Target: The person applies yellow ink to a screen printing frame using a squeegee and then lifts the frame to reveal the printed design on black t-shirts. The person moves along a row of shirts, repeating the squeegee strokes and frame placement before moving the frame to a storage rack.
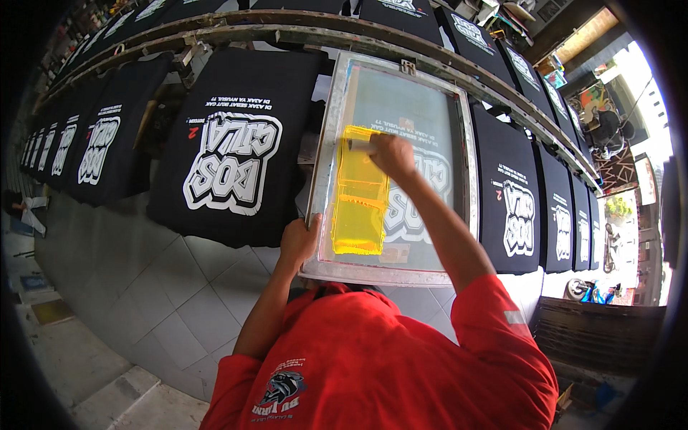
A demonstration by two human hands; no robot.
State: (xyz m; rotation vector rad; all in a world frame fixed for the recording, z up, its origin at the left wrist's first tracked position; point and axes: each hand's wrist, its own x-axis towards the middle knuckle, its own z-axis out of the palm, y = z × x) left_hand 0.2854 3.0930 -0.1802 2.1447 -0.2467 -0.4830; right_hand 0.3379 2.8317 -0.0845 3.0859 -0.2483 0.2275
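A screen-printing frame [380, 271] with pale mesh lies over a black T-shirt whose white lettering shows faintly through it. My left hand [297, 244] is closed on the frame's left side, close to its near corner. Inside the frame, my right hand [394, 156] grips a small squeegee [360, 145], its blade mostly hidden by the hand and ink. The squeegee rests near the far end of a band of yellow ink [360, 228], which runs down the left part of the mesh. The ink is thick and ridged at its edges.
Black T-shirts with white prints lie beside the frame, one at left [236, 143] and one at right [509, 201], with several more beyond. A wooden rail [301, 16] crosses behind. Below is a grey tiled floor [154, 287]. A blue motorbike [598, 292] stands at far right.
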